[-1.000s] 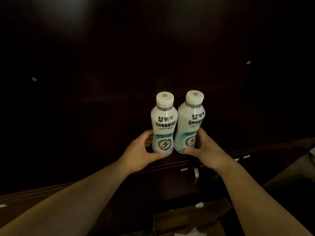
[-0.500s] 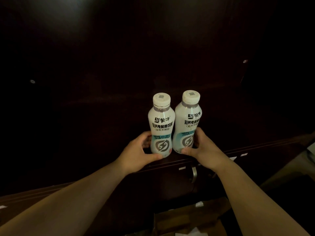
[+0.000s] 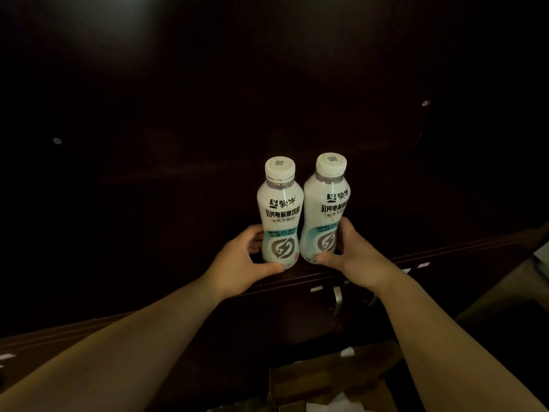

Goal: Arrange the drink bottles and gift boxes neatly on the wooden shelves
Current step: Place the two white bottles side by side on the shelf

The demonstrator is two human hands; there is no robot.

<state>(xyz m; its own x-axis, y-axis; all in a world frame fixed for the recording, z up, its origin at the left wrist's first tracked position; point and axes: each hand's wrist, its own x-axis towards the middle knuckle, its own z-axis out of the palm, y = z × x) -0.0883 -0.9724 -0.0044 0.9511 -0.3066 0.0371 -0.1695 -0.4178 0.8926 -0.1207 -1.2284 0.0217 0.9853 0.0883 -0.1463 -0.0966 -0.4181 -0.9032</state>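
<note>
Two white drink bottles with white caps and pale blue labels stand side by side at the front of a dark wooden shelf (image 3: pixel 297 279). My left hand (image 3: pixel 237 263) grips the base of the left bottle (image 3: pixel 279 212). My right hand (image 3: pixel 355 254) wraps the lower part of the right bottle (image 3: pixel 325 209), which leans a little to the left. The two bottles almost touch. No gift boxes are visible in the dark.
Below the shelf is a dark cabinet front with a metal handle (image 3: pixel 337 298). An open cardboard box (image 3: pixel 326 382) sits on the floor under my arms. The shelf's interior behind the bottles is too dark to make out.
Both bottles moved slightly left and down in view and settled onto the shelf's front edge. My hands keep their grip.
</note>
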